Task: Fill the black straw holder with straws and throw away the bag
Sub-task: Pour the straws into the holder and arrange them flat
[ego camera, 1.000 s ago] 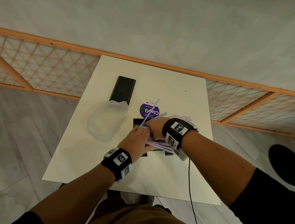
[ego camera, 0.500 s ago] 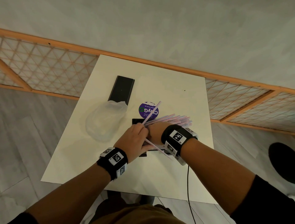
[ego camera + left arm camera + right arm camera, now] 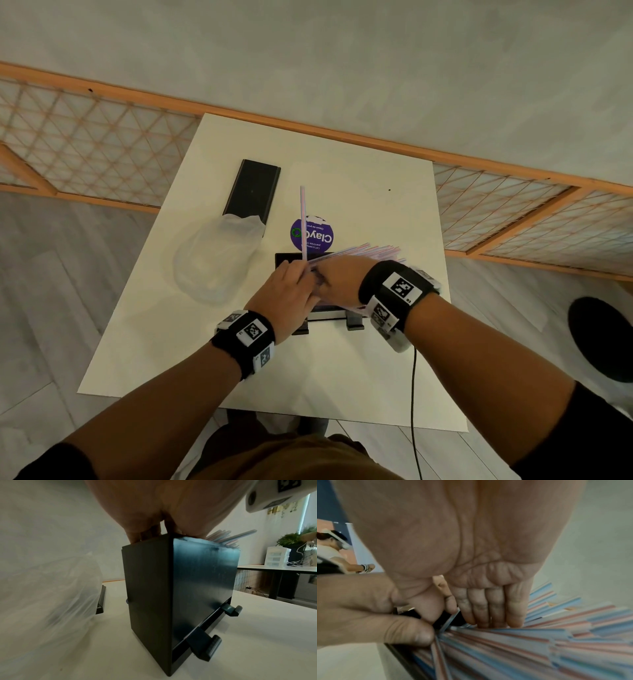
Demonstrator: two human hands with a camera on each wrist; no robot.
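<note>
The black straw holder (image 3: 291,257) stands on the white table (image 3: 359,377), mostly hidden under both hands; its front face and two feet fill the left wrist view (image 3: 197,588). Striped pink and blue straws (image 3: 373,250) lie fanned across its open top, sticking out to the right (image 3: 547,649). My right hand (image 3: 327,279) presses on them with straight fingers (image 3: 491,615). My left hand (image 3: 301,274) pinches a single straw (image 3: 303,222), which points away from me over the holder's left end. The clear plastic bag (image 3: 215,260) lies crumpled to the left, held by neither hand.
The holder's black lid (image 3: 255,190) lies flat at the back left, partly under the bag. A round purple sticker (image 3: 312,234) sits on the table behind the holder. A thin black cable (image 3: 413,394) hangs off the near edge. Another person (image 3: 330,550) shows far off.
The single straw in my left hand has swung from leaning right to pointing almost straight away. The right hand has stayed on the fanned straws.
</note>
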